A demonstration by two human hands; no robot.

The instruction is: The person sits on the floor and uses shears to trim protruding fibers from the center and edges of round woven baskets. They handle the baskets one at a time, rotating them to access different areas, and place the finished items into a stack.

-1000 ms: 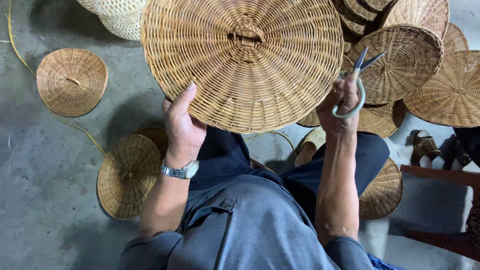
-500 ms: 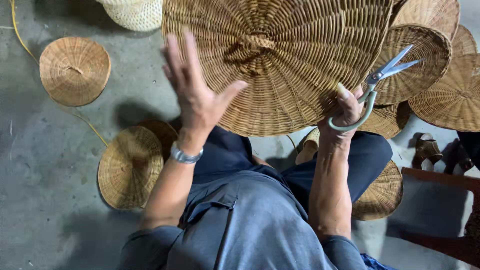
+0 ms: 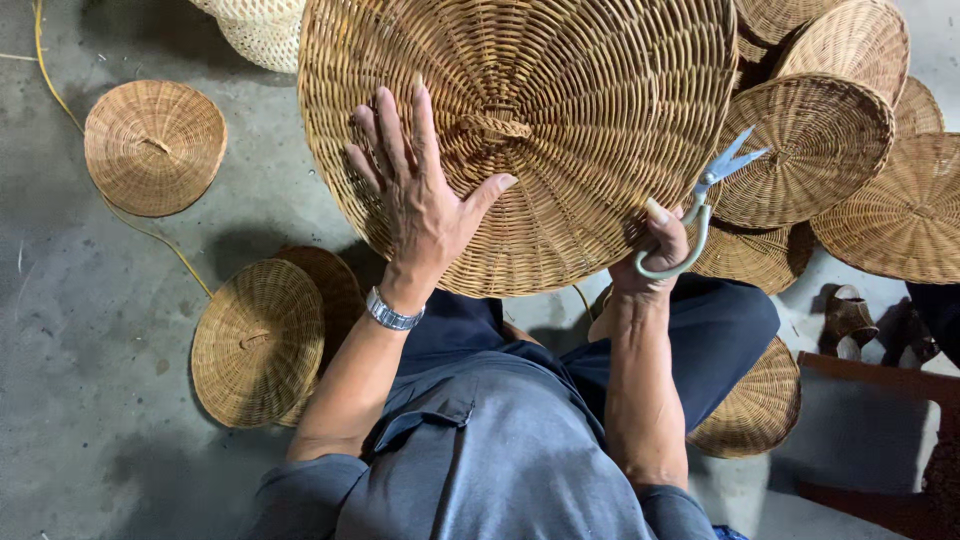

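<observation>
**Turning a big wicker lid in the lap, shears parked in the other hand**

While the large round woven lid point(image 3: 560, 130) is propped over the knees, the step in hand seems to be steadying and checking its surface, and it goes best if the flat palm does the bracing and the blades stay pointed away from the weave.

Going from the left: a small domed wicker lid point(image 3: 155, 145) lies on the concrete floor point(image 3: 60, 330), and another small lid point(image 3: 255, 340) sits nearer the person's knee, overlapping a darker one behind it. A yellow cord point(image 3: 45, 60) trails across the floor.

The left hand point(image 3: 420, 200), with a metal wristwatch point(image 3: 390, 310) below it, is spread wide, fingers fanned and thumb out, its palm pressed flat on the big lid just left of the woven knot handle point(image 3: 495, 125). It grips nothing; it only rests on the weave. Keeping that pressure even should stop the lid rocking.

The right hand point(image 3: 655, 245) is curled closed at the lid's lower right rim, thumb on top of the edge, and holds a pair of pale-handled scissors point(image 3: 700, 215) looped over its fingers, blades slightly parted and aimed up and right. Whether the fingers also pinch the rim from beneath I cannot tell.

Further right, a stack of similar wicker lids point(image 3: 860, 160) crowds the floor.
</observation>
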